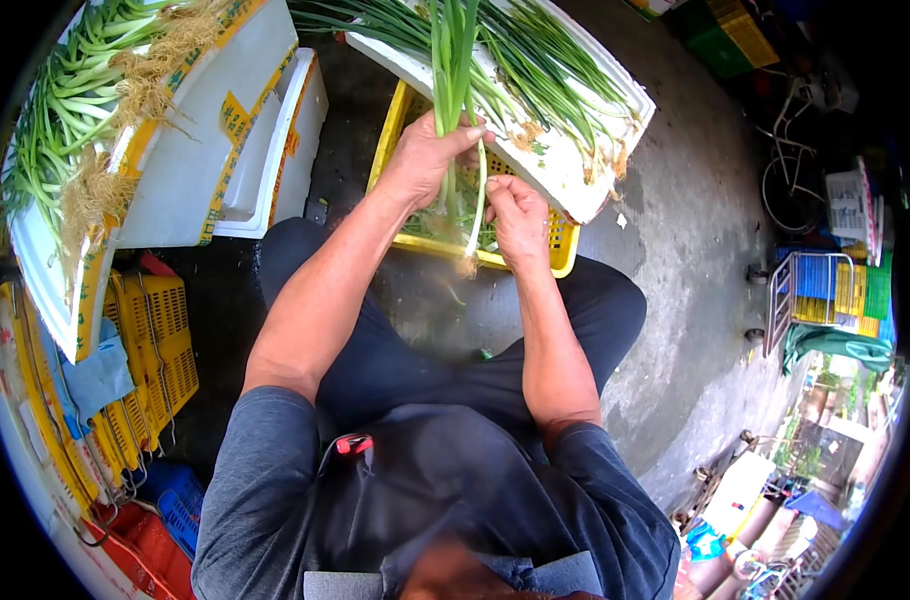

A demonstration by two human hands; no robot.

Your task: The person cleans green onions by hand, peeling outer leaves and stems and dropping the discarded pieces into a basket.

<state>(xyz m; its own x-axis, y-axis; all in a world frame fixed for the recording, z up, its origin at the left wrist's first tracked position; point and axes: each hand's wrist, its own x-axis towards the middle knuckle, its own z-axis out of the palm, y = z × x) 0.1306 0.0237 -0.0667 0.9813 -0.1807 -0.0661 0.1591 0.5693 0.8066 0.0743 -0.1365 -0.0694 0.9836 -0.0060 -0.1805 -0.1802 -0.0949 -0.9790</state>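
My left hand (435,158) is closed around a bunch of green onions (453,70), whose leaves point up and away from me. One white stalk (477,205) hangs apart from the bunch, its brown roots lowest. Beside that stalk my right hand (518,218) has its thumb and finger pinched together; what they hold, if anything, is too small to tell. Below both hands is a yellow basket (565,250) with green scraps in it. More green onions (560,90) with roots lie on a white foam board (565,190) beyond my hands.
Green onions (75,150) with tangled roots lie on a foam box (175,190) at the upper left. Yellow crates (155,340) stand at the left, with a blue basket (178,500) below them. A cart (810,290) and a bicycle (795,180) are at the right.
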